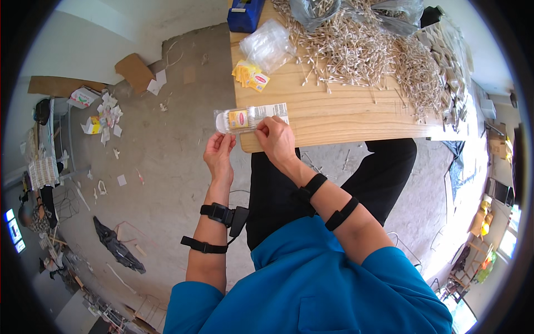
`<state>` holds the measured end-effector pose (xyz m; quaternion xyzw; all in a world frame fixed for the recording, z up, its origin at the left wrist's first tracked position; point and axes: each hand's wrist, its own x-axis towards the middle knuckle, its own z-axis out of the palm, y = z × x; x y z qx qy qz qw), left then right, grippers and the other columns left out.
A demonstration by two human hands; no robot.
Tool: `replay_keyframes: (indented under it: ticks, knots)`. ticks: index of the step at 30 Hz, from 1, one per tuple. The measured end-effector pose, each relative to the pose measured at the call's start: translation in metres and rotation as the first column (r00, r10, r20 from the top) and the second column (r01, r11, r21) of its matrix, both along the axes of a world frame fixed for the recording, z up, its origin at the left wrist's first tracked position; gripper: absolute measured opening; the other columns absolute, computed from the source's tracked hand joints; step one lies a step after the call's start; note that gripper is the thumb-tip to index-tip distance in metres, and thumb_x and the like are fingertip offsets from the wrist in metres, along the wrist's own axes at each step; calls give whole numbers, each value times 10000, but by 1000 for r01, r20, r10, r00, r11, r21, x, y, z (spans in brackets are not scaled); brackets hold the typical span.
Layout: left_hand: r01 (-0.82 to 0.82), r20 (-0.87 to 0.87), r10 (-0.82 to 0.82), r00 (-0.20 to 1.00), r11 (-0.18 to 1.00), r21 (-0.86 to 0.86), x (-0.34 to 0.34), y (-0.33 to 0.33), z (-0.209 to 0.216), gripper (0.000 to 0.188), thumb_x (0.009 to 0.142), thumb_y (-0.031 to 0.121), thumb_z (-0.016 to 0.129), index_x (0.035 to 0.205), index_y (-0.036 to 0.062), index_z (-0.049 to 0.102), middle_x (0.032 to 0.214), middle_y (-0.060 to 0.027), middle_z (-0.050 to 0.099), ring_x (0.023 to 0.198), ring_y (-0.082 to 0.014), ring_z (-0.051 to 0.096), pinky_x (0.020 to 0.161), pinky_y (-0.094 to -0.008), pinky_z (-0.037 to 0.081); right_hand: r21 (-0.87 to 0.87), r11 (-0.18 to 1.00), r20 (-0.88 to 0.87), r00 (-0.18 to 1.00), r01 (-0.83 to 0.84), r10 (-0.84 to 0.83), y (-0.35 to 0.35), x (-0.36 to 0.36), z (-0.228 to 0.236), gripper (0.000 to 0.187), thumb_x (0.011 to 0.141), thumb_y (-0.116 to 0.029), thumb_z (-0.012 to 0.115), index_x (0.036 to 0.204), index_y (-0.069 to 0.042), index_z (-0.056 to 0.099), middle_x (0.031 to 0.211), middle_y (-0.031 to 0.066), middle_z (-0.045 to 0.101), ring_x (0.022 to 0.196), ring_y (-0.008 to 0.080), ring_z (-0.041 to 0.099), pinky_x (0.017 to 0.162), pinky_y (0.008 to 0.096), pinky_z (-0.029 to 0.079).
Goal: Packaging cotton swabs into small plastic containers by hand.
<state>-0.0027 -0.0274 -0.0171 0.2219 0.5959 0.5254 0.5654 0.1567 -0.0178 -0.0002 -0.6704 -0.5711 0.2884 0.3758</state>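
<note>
A clear plastic packet of cotton swabs (246, 123) with a yellow label card inside lies across the table's left edge, its rounded white end jutting past it. My left hand (218, 153) pinches the packet's near edge close to that end. Over the right part of the packet, my right hand (275, 142) is closed, thumb and fingers together on its near edge. A pale slip with fine print (278, 109) shows at the packet's right end; whether it is part of the packet I cannot tell.
Beyond the packet lie yellow label cards (250, 76), clear plastic bags (270, 45) and a blue tape dispenser (245, 15). A big heap of loose cotton swabs (350, 50) covers the far right of the wooden table (334, 114). Cardboard (134, 69) and paper scraps litter the floor.
</note>
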Motion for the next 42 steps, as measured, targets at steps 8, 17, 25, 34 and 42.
replay_keyframes:
  ticks: [8, 17, 25, 34, 42]
  knots:
    - [-42, 27, 42, 999, 999, 2, 3, 0, -5, 229, 940, 46, 663, 1150, -15, 596, 1031, -78, 660, 886, -122, 649, 831, -254, 546, -13, 1000, 37, 999, 24, -24, 1, -4, 1, 87, 781, -86, 726, 784, -32, 658, 758, 116, 640, 678, 295, 645, 609, 395, 507]
    - [-68, 90, 66, 994, 997, 19, 10, -1, -1, 224, 937, 51, 668, 1142, -2, 594, 1043, -72, 657, 911, -121, 644, 844, -264, 536, -39, 999, 31, 999, 12, -11, 0, -3, 2, 75, 807, -86, 701, 813, -44, 639, 816, 126, 640, 723, 335, 646, 630, 441, 510]
    - [-33, 98, 38, 995, 998, -49, 8, -2, -3, 267, 957, 79, 641, 1207, 7, 580, 1096, -74, 655, 952, -125, 639, 861, -276, 522, 57, 961, 42, 962, -271, 269, 14, -1, 17, 250, 868, -57, 646, 1117, -63, 631, 1113, 149, 627, 937, 325, 660, 779, 434, 532]
    - [-46, 301, 49, 952, 999, -17, 5, 1, -4, 308, 1050, 228, 503, 1250, 3, 564, 1144, -88, 648, 1007, -168, 634, 892, -319, 515, 70, 806, 449, 740, -588, 501, 22, -13, -1, 618, 933, -236, 578, 1472, 0, 390, 1595, 133, 298, 1515, 267, 173, 1229, 471, 136]
    - [-25, 305, 31, 952, 999, -23, 2, 2, -10, 249, 1023, 197, 561, 1176, 4, 597, 1073, -87, 671, 975, -166, 652, 859, -318, 528, -3, 783, 626, 610, -622, 486, 21, -11, -7, 671, 945, -339, 574, 1483, 4, 366, 1611, 131, 259, 1515, 274, 173, 1229, 469, 137]
